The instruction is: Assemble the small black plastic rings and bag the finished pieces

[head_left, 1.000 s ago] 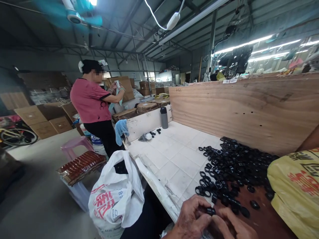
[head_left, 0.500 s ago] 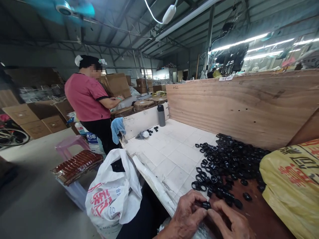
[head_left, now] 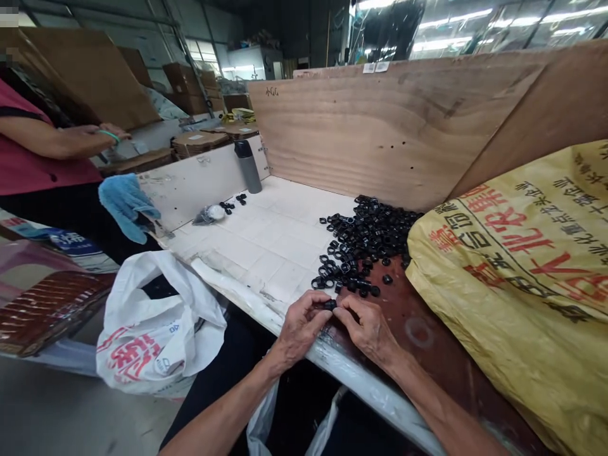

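Observation:
Over the near edge of the table, my left hand is closed, thumb and fingers pinching a small black plastic part. At the right end of that part, my right hand is closed too, its thumb and fingertips pressed together on it. The part looks short and cylindrical with ridges; its ends are partly hidden by my fingers. Just beyond my hands lies a heap of black plastic rings and caps, spread over white tiles and a reddish-brown board.
A yellow printed sack lies to the right. Wooden boards wall the table's back. A grey flask, a small plastic bag and a blue cloth are at the left. A white bag hangs near my leg; a person stands beyond.
My view has tilted down and turned right, so my forearms and more of the yellow sack show. Both hands stay on the small black plastic part.

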The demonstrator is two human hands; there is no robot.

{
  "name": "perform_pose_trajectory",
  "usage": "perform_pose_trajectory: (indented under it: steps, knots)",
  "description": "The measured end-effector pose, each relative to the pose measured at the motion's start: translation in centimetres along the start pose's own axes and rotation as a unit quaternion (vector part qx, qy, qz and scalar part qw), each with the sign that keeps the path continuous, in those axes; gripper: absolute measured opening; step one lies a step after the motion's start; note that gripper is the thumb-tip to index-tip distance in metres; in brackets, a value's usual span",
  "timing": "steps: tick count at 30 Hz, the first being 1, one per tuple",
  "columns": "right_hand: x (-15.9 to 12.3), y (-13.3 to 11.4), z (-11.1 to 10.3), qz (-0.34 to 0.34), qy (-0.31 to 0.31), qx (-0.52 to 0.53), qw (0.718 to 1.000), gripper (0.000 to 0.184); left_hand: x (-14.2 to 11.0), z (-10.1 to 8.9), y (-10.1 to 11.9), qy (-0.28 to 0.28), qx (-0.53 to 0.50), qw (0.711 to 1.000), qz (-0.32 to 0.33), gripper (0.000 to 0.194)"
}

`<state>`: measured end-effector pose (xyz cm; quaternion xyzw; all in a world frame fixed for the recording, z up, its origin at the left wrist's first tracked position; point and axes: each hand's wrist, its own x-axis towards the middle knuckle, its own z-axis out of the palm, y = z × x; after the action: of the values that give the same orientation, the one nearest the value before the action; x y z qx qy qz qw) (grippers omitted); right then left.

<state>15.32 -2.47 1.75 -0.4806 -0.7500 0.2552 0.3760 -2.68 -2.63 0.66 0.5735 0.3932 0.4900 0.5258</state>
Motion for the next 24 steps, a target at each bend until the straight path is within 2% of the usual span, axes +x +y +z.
perform_pose_trajectory:
  steps: [5,8,13,19,21,23,24]
  knots:
    - [-0.2,-0.3,-0.1,-0.039,0.019,0.005,0.999,0.015,-0.3,0.3,0.8,0.013,0.013,1.0,0.014,0.019]
    - [-0.3,0.8,0.2,-0.035,0.042,-0.033,0.998,0.021,-0.4,0.4,0.6,0.025,0.017,0.999,0.01,0.023]
    - [-0.3,2.7,1.0,-0.065,0.085,-0.021,0.994,0.027,-0.4,0.4,-0.6,0.04,-0.023,0.999,-0.019,0.032]
    - [-0.3,1.1,0.5,0.005,0.053,-0.008,0.999,0.027,-0.4,0.5,0.2,0.022,-0.076,0.996,-0.038,0.035]
    - [-0.3,0.2,0.4,0.019,0.015,0.014,1.0,0.023,-0.4,0.5,0.6,0.012,-0.097,0.993,-0.06,0.033]
    - [-0.3,-0.4,0.4,0.074,-0.018,0.047,0.996,0.021,-0.4,0.4,0.6,0.006,-0.068,0.996,-0.052,0.026]
    - [-0.3,-0.5,0.5,0.1,-0.033,0.069,0.992,0.02,-0.3,0.4,0.4,0.014,-0.037,0.999,-0.028,0.022]
